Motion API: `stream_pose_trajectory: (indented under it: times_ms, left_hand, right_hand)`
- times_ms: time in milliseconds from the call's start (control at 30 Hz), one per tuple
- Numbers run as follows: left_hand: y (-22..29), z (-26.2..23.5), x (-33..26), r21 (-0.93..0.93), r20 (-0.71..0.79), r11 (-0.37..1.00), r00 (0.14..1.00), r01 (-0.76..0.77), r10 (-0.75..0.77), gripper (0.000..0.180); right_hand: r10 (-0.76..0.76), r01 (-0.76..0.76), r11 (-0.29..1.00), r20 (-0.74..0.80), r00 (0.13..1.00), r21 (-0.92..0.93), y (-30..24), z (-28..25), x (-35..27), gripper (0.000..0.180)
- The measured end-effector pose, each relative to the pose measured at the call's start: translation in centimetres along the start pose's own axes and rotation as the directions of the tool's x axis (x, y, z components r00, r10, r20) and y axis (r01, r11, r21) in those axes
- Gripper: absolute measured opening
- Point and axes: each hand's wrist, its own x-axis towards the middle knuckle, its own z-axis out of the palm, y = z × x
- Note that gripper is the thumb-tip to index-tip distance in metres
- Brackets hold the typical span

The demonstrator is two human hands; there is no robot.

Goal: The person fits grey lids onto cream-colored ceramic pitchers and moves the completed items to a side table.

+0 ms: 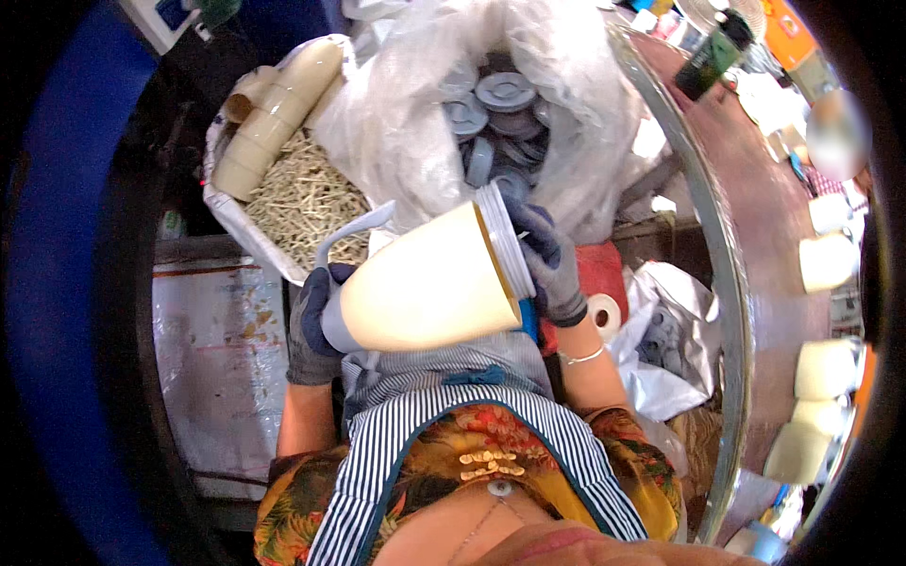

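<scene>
A cream plastic jug (425,283) with a blue-grey base lies tilted in front of my apron, its mouth facing right. My left hand (316,325), in a dark blue and grey glove, is wrapped round the base end, beside the grey handle (357,226) that sticks up. At the mouth, my right hand (552,264), gloved alike, holds a ridged blue-grey lid (507,241) against the opening. The lid sits at a slant, with part of the jug's rim showing below it. The right fingertips are partly hidden behind the lid.
Ahead, a clear plastic bag (396,104) holds several grey round lids (505,91). A white sack (226,208) at far left contains small beige sticks and stacked cream cylinders (278,118). On the right, a table's curved metal edge (727,283) borders several cream jugs (826,368). A white bag (694,377) holds grey parts.
</scene>
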Motion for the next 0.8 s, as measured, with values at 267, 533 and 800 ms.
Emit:
stream_pose_trajectory:
  times_ms: [267, 533, 800]
  left_hand:
    - [-1.0, 2.9, -0.3, 0.231, 0.146, 0.972, 0.986, 0.043, -0.078, 0.032]
    - [2.7, 8.6, -4.8, 0.572, 0.344, 0.690, 0.894, -0.443, 0.289, 0.045]
    - [9.1, 15.3, -7.1, 0.350, 0.898, -0.140, 0.375, -0.926, -0.232, 0.048]
  right_hand:
    - [-0.152, 0.144, 0.985, -0.076, 0.986, -0.098, -5.6, -2.1, -7.1, 0.050]
    - [-0.089, 0.091, 0.990, -0.029, 0.996, 0.107, 0.1, -0.9, -10.0, 0.051]
    - [0.696, -0.693, 0.681, 0.085, 0.713, 0.237, 6.2, -3.3, -9.7, 0.040]
